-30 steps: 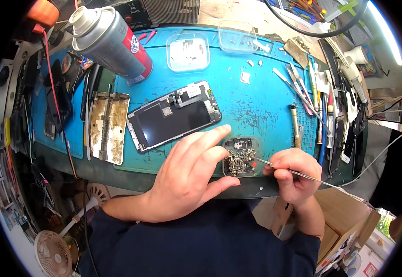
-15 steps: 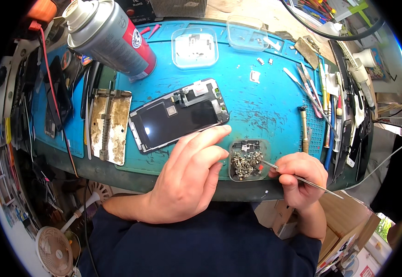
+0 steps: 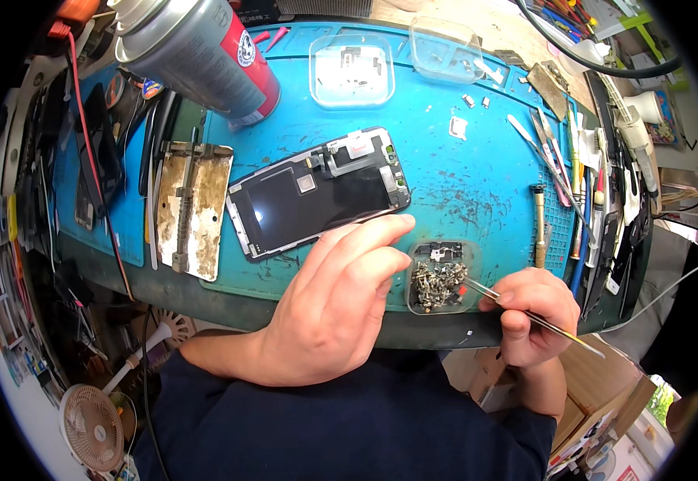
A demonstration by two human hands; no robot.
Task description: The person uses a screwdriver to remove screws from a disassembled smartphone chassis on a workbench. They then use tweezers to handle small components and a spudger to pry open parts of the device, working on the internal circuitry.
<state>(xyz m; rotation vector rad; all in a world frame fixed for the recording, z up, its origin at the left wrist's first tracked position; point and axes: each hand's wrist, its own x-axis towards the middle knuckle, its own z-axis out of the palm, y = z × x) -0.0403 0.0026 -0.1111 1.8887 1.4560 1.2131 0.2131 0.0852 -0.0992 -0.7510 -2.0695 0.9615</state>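
Observation:
My right hand point(image 3: 535, 309) pinches a pair of metal tweezers point(image 3: 565, 331). Their tips reach over the right side of a small clear plastic box point(image 3: 477, 250), close to a heap of tiny screws point(image 3: 437, 287). I cannot make out whether the tips grip a screw. Also in that box lie small black parts point(image 3: 443, 252) and a little red piece. Left of the box, my left hand point(image 3: 325, 305) is held with its fingers apart and slightly bent, gripping nothing. It hovers by the lower right edge of a phone display assembly point(image 3: 337, 192), which lies back side up on the blue mat.
A spray can point(image 3: 228, 68) stands at the back left, behind a stained metal holder point(image 3: 196, 212). Two clear trays point(image 3: 351, 103) with small parts lie toward the back. Tweezers point(image 3: 541, 152), a screwdriver point(image 3: 539, 224) and other tools line the right side of the mat point(image 3: 461, 184).
The whole view has shifted slightly. The tweezers have turned a little in my right hand, their tips staying at the screw box. My left hand keeps nearly the same pose.

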